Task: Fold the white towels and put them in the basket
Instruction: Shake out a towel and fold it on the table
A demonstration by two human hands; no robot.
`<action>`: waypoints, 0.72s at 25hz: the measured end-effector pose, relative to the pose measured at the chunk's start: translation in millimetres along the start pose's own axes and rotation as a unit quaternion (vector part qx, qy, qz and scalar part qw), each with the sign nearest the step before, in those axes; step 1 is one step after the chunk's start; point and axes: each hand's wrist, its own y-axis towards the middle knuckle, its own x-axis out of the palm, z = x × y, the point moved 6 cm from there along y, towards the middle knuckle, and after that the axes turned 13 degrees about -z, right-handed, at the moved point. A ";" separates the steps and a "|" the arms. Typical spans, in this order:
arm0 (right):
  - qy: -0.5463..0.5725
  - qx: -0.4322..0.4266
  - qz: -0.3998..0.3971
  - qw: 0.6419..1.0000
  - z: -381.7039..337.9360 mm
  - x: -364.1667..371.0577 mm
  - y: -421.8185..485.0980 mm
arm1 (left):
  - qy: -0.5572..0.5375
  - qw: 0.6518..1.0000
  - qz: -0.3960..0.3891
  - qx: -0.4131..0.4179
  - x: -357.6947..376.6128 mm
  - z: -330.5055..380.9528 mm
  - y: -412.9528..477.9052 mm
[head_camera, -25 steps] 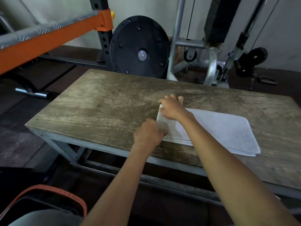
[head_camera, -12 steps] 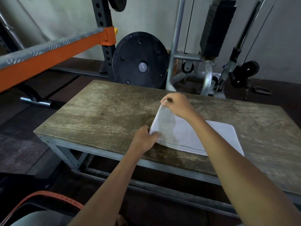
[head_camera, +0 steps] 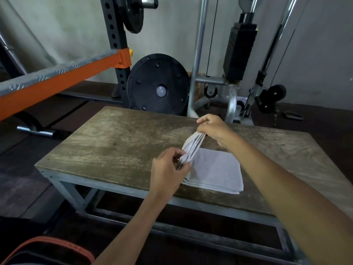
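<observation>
In the head view, the left hand [head_camera: 168, 167] pinched the near corner of the raised edge of the white towel [head_camera: 215, 169], fingers curled on its layers. The right hand [head_camera: 214, 129] pinched the far corner. That edge ran near-to-far between them. The rest lay flat on the table [head_camera: 114, 142] to their right, so the fold looked set to carry rightward.

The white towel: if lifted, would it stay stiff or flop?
Probably floppy: the white towel curves between the left hand and right hand pinching its edge. Likely light: a mere pinch lifts it. The rest lies flat, unlikely to roll.
</observation>
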 end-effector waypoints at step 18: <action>-0.098 0.098 0.087 0.986 136.8 -70.8 -35.5 | 0.240 0.948 -0.126 0.166 136.2 35.9 0.1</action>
